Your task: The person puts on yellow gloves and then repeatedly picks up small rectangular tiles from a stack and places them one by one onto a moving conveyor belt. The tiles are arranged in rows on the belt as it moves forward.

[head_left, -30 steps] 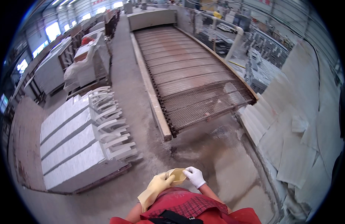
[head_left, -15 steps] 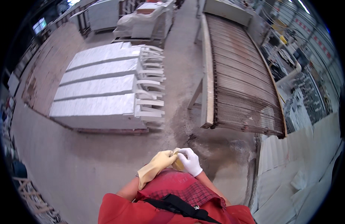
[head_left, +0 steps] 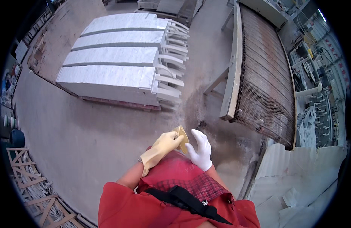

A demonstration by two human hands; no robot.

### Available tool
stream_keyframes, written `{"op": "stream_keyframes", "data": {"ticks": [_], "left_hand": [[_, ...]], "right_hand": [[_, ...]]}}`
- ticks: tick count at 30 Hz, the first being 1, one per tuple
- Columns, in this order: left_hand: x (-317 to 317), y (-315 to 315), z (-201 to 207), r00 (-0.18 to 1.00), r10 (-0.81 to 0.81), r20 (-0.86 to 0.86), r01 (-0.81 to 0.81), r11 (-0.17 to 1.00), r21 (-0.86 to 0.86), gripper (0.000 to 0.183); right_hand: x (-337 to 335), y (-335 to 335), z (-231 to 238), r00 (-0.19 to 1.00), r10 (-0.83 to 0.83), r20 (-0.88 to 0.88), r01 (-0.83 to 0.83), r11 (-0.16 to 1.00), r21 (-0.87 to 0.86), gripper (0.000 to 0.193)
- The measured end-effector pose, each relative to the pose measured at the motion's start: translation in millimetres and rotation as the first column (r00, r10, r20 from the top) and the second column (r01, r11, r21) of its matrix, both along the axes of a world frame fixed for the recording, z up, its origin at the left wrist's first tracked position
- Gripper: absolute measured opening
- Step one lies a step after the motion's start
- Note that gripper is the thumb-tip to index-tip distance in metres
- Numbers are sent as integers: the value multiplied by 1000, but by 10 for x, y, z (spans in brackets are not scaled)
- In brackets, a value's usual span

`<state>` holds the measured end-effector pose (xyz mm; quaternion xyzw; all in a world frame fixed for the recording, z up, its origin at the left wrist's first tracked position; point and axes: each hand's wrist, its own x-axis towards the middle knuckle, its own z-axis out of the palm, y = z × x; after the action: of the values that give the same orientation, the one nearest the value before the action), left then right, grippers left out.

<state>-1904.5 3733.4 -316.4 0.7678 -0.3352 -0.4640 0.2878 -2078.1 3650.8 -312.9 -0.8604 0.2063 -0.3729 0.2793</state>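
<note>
My left hand (head_left: 164,144) wears a pale yellow rubber glove with a long cuff. Its fingers are closed on a second yellow rubber glove (head_left: 183,140), which stands up in front of my apron (head_left: 175,167). Just to the right, my right hand (head_left: 201,151) has on a thin white glove. Its fingers are spread and curved, with nothing in them. The right thumb is close to the held rubber glove; whether they touch I cannot tell. Part of the rubber glove is hidden behind my left fingers.
Ahead to the left, white stone slabs (head_left: 111,76) stand in rows on a low pallet, thin strips jutting from their right ends. A mesh conveyor (head_left: 264,76) on legs is ahead right. Wooden crates (head_left: 31,182) lie at left; pale sheets (head_left: 297,182) cover the right side.
My right hand has come away from the rubber glove and its fingers have opened. The left hand still holds the glove, now more upright. The view has tilted downward and turned left.
</note>
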Motion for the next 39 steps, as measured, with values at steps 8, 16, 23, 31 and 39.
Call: {"op": "stream_keyframes", "data": {"ticks": [8, 16, 23, 31, 39], "left_hand": [[-58, -72, -181, 999, -42, -28, 43, 998, 46, 44], [-120, -137, -147, 981, 55, -184, -72, 994, -88, 43], [-282, -107, -28, 983, -80, 164, 126, 948, -294, 38], [-474, -279, -154, 753, -231, 616, 530, 769, -359, 36], [-601, -321, -133, 611, -418, 672, 735, 614, -287, 42]], "right_hand": [[-59, 117, -71, 986, 155, -58, -128, 936, 328, 50], [-204, 60, -300, 945, -5, -328, 70, 980, 188, 43], [-163, -78, -179, 909, 208, -362, 83, 761, 644, 50], [312, -542, -646, 956, 262, 129, -142, 30, 989, 66], [943, -791, -774, 881, 136, 453, -467, 101, 878, 81]]}}
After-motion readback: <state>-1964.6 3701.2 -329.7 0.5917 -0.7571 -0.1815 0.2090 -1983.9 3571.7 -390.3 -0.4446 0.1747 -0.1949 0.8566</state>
